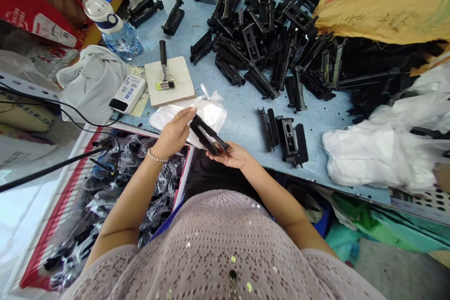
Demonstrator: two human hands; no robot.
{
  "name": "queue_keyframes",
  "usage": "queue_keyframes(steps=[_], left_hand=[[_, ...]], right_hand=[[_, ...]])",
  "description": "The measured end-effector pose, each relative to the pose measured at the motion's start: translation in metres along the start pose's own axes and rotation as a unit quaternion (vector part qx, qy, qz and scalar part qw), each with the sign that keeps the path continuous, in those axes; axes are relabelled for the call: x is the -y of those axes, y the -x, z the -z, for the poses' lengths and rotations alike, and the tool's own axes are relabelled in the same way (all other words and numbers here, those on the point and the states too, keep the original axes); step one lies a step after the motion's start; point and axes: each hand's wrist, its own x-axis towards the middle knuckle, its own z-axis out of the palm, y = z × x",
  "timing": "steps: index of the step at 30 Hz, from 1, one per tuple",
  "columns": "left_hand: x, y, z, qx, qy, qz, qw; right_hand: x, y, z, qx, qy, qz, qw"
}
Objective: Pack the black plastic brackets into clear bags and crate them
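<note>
Between my hands is a long black slotted part, tilted over the table's front edge. My left hand grips its upper left end, with fingers on top. The lower right end rests in the curled fingers of my right hand. Beneath the part lies a stack of white plastic bags. To the right, several similar black parts stand side by side on the blue table. A hammer lies on a pale square board beyond my left hand.
A heap of black parts covers the far table beside a yellow sack. White bags lie at right. A water bottle, a white device and grey cloth sit left. Below is a crate of wrapped parts.
</note>
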Motion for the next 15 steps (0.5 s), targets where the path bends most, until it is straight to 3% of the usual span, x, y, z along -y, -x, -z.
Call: queue_keyframes(steps=[3, 6, 8, 10, 13, 15], left_hand=[[-0.031, 0.019, -0.008, 0.038, 0.039, -0.125, 0.991], [-0.058, 0.029, -0.018, 0.062, 0.065, -0.182, 0.979], [-0.072, 0.030, -0.022, 0.077, 0.043, -0.182, 0.979], [-0.084, 0.031, -0.020, 0.071, -0.005, -0.178, 0.982], [-0.091, 0.053, 0.003, 0.074, -0.073, -0.141, 0.984], [-0.076, 0.086, 0.027, 0.143, -0.108, -0.043, 0.983]], right_hand=[[0.003, -0.008, 0.000, -0.039, -0.030, 0.046, 0.998], [0.002, -0.004, -0.007, -0.117, 0.067, 0.158, 0.978], [-0.004, 0.003, -0.016, -0.162, 0.175, 0.215, 0.947], [-0.009, 0.012, -0.027, -0.165, 0.272, 0.246, 0.915], [-0.008, 0.031, -0.041, -0.066, 0.387, 0.236, 0.889], [0.005, 0.050, -0.043, -0.044, 0.464, 0.239, 0.852]])
